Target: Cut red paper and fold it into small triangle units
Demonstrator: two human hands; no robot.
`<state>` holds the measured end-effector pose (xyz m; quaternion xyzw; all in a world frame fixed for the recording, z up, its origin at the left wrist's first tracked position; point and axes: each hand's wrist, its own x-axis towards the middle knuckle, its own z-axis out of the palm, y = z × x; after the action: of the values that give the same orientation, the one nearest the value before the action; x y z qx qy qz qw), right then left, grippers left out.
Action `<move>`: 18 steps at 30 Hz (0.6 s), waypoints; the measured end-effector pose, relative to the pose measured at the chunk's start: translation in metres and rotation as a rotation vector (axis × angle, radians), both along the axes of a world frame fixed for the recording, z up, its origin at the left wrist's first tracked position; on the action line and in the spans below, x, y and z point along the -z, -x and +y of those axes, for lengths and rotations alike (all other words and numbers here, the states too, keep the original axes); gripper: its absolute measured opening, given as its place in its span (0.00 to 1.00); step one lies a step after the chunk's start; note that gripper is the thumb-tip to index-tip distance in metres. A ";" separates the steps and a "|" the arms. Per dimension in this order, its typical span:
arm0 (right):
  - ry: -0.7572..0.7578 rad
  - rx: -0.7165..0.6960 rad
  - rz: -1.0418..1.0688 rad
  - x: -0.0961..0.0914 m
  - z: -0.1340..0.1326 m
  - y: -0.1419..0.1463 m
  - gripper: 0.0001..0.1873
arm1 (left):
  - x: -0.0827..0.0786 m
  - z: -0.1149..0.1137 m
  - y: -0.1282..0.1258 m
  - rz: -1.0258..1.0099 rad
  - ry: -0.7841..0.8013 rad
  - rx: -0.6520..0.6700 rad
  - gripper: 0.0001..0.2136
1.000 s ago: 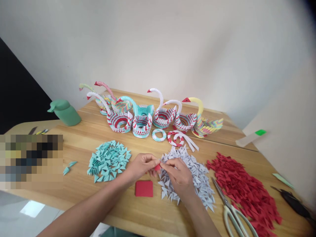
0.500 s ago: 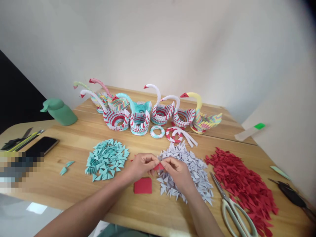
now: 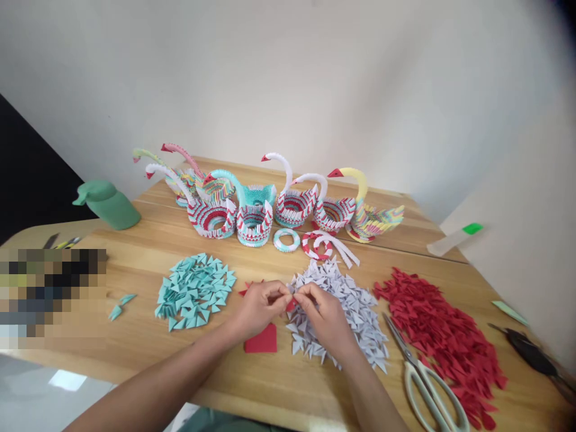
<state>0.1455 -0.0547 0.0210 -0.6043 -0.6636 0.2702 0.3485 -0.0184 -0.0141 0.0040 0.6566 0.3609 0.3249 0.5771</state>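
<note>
Both hands meet over the left edge of a pile of pale lilac folded paper triangles (image 3: 360,318). Pinched between their fingertips is a small red paper piece (image 3: 291,304), mostly covered by the fingers. My left hand (image 3: 265,306) is closed on its left side, my right hand (image 3: 321,312) on its right. On the table below my left wrist lies a stack of red paper rectangles (image 3: 261,340). Several red folded triangles (image 3: 247,288) show just behind my left hand. To the left spreads a heap of teal folded triangles (image 3: 195,291).
Several folded-paper swans (image 3: 211,216) stand along the back, with a blue-white paper ring (image 3: 287,240) before them. A red triangle pile (image 3: 445,336), scissors (image 3: 418,372) and a black-handled tool (image 3: 533,354) lie right. A green bottle (image 3: 110,204) and a glue tube (image 3: 454,240) flank the table.
The red paper piece between my fingertips has turned and shows less of its surface. My fingers have shifted slightly around it; both hands stay in nearly the same place.
</note>
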 end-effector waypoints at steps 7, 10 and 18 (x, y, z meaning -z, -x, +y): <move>-0.074 0.135 0.149 -0.003 -0.003 -0.001 0.10 | 0.003 -0.002 -0.003 -0.074 0.110 0.087 0.08; -0.092 0.125 0.190 -0.002 -0.003 -0.002 0.12 | -0.004 0.002 -0.001 -0.090 0.198 -0.012 0.11; 0.057 0.080 0.273 0.007 0.000 0.001 0.10 | -0.006 0.005 0.000 -0.151 0.271 -0.054 0.17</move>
<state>0.1441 -0.0546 0.0137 -0.5976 -0.5773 0.3545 0.4289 -0.0181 -0.0094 0.0099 0.5362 0.3747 0.3372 0.6770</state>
